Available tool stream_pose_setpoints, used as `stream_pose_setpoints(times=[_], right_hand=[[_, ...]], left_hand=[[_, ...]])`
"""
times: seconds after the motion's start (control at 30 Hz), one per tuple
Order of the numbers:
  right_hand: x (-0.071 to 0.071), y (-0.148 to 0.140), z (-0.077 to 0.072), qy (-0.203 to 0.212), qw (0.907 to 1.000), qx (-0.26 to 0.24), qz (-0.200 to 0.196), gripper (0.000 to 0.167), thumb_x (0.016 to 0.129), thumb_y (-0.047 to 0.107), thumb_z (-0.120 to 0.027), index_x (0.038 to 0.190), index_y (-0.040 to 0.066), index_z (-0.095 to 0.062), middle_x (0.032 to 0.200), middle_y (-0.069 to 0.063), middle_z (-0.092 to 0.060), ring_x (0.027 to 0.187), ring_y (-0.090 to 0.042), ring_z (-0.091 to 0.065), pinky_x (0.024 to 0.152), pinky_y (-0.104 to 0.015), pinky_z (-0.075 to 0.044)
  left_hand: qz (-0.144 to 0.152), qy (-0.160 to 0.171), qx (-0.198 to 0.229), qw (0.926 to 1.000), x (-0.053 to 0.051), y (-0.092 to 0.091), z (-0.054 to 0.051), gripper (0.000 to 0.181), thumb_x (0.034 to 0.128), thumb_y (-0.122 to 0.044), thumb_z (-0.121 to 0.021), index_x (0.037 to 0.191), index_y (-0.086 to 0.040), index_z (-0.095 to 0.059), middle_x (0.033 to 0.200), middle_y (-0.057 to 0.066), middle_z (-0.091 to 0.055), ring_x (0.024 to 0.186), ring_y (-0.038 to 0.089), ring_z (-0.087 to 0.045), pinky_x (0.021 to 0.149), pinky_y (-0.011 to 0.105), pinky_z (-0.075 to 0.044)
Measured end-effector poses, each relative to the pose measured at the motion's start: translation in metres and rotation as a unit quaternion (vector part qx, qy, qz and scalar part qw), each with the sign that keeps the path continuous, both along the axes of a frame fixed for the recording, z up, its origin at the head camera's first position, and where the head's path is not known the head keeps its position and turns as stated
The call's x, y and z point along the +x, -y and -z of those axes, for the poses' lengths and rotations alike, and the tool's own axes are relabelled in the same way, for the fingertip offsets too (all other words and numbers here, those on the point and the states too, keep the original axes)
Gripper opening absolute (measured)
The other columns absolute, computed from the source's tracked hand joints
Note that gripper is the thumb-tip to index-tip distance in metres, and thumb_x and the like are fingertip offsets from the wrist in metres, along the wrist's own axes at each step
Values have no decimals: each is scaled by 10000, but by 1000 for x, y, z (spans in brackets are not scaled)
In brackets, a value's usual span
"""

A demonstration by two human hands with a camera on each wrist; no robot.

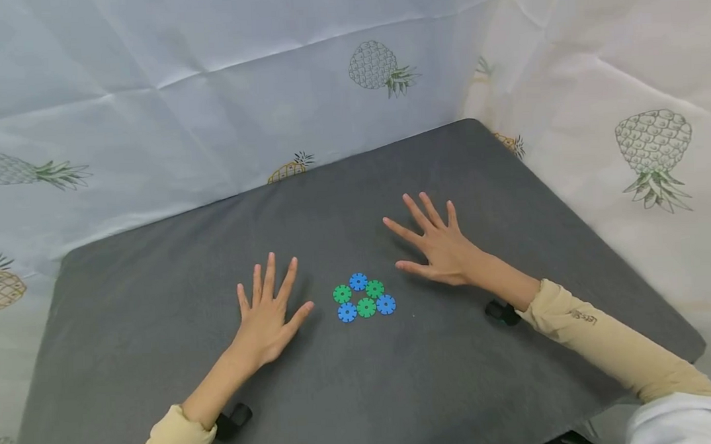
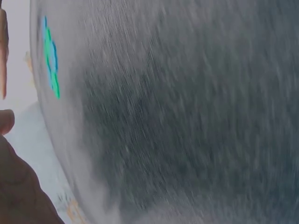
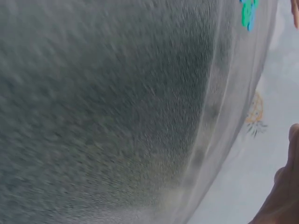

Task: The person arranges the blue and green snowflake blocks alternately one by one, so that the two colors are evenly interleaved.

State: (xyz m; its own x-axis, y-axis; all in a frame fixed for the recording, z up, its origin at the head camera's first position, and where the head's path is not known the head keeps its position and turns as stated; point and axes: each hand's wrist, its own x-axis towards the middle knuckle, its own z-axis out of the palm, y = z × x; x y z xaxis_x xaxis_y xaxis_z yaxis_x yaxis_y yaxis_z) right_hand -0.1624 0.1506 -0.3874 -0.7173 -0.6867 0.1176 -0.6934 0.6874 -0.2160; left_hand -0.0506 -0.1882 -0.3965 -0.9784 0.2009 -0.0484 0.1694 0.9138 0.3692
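Note:
Several flat notched discs lie in a loose ring on the dark grey cloth. Among them are a blue disc (image 1: 358, 281) at the far side, a green disc (image 1: 366, 307) at the near side and another blue disc (image 1: 385, 305) at the right. To the left of the ring is my left hand (image 1: 266, 325), fingers spread straight, holding nothing. My right hand (image 1: 443, 248) is beyond the ring to the right, its fingers also spread and holding nothing. Both wrist views catch part of a hand and the discs, small and near an edge.
A grey cloth (image 1: 457, 376) covers the table. White fabric with pineapple prints (image 1: 372, 65) hangs behind it and along the right side. Dark wrist devices are strapped under the left wrist (image 1: 233, 421) and the right wrist (image 1: 502, 313).

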Motion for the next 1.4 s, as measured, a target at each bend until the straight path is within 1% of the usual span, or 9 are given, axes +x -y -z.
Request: stream_pose_setpoints(times=[0.17, 0.3, 0.47, 0.63, 0.83, 0.93, 1.07, 1.2, 1.4], right_hand=[[12, 1, 3, -191, 9993, -46, -308, 739, 942, 584, -464, 1547, 245, -211, 1607, -84, 28, 1450, -302, 120, 1046, -692, 23], [21, 2, 4, -172, 9985, -20, -518, 738, 942, 571, -474, 1547, 235, -217, 1608, -81, -20, 1457, -283, 98, 1059, -678, 0], [33, 2, 5, 196, 9965, -79, -808, 719, 961, 532, -476, 1550, 229, -199, 1611, -47, -9, 1459, -332, 15, 1062, -675, -22], [41, 3, 9, 771, 9916, -262, -1002, 700, 976, 502, -471, 1553, 229, -184, 1610, -39, -26, 1460, -328, -2, 1066, -669, -19], [48, 5, 15, 1532, 9786, -696, -1187, 663, 990, 453, -483, 1548, 224, -208, 1597, -69, -137, 1465, -286, -17, 1079, -649, -17], [51, 6, 17, 1931, 9699, -880, -1198, 658, 987, 446, -495, 1544, 221, -226, 1592, -31, -172, 1468, -236, -23, 1100, -614, -21], [52, 6, 18, 2474, 9550, -1192, -1123, 659, 976, 410, -538, 1536, 201, -258, 1576, -12, -228, 1465, -226, -80, 1129, -553, -55], [52, 6, 20, 2903, 9396, -1531, -971, 630, 965, 359, -579, 1512, 176, -324, 1555, -81, -269, 1443, -265, -183, 1112, -548, -182], [47, 9, 27, 2840, 9269, -2148, -1184, 609, 938, 249, -645, 1452, 40, -395, 1450, -84, -453, 1361, -218, -380, 1080, -412, -315]], left_hand=[[323, 51, 270, 9991, 6, -12, 1, 748, 978, -525, -445, 1556, -294, -30, 1598, 131, 64, 1439, 401, 72, 1053, 676, 26], [669, 102, 950, 9932, 9, -21, 4, 774, 976, -424, -527, 1558, -295, -33, 1597, 147, 35, 1437, 413, 48, 1070, 666, -53], [1000, 234, 2015, 9741, 7, -30, 10, 828, 930, -234, -655, 1561, -228, -120, 1586, 142, -130, 1438, 395, -85, 1091, 592, -181], [1187, 122, 2533, 9600, 1, -34, 14, 783, 886, -129, -706, 1532, -150, -264, 1531, 83, -318, 1390, 331, -299, 1070, 510, -300], [1526, 372, 3455, 9252, -12, -32, 20, 717, 847, 6, -708, 1474, -31, -362, 1456, 134, -433, 1348, 261, -390, 1015, 417, -385], [1607, 499, 3679, 9145, -17, -29, 21, 685, 843, 44, -693, 1454, -7, -385, 1406, 157, -488, 1326, 269, -423, 1006, 401, -396], [1499, 628, 3736, 9132, -23, -26, 23, 644, 852, 47, -681, 1437, -20, -419, 1377, 136, -523, 1298, 240, -461, 1001, 367, -409], [1460, 687, 3784, 9115, -27, -25, 26, 618, 857, 51, -673, 1423, -9, -433, 1375, 142, -523, 1287, 240, -472, 1003, 343, -408], [1482, 552, 3710, 9151, -32, -25, 29, 554, 855, 59, -670, 1376, 9, -488, 1343, 153, -548, 1248, 260, -510, 976, 318, -433]])
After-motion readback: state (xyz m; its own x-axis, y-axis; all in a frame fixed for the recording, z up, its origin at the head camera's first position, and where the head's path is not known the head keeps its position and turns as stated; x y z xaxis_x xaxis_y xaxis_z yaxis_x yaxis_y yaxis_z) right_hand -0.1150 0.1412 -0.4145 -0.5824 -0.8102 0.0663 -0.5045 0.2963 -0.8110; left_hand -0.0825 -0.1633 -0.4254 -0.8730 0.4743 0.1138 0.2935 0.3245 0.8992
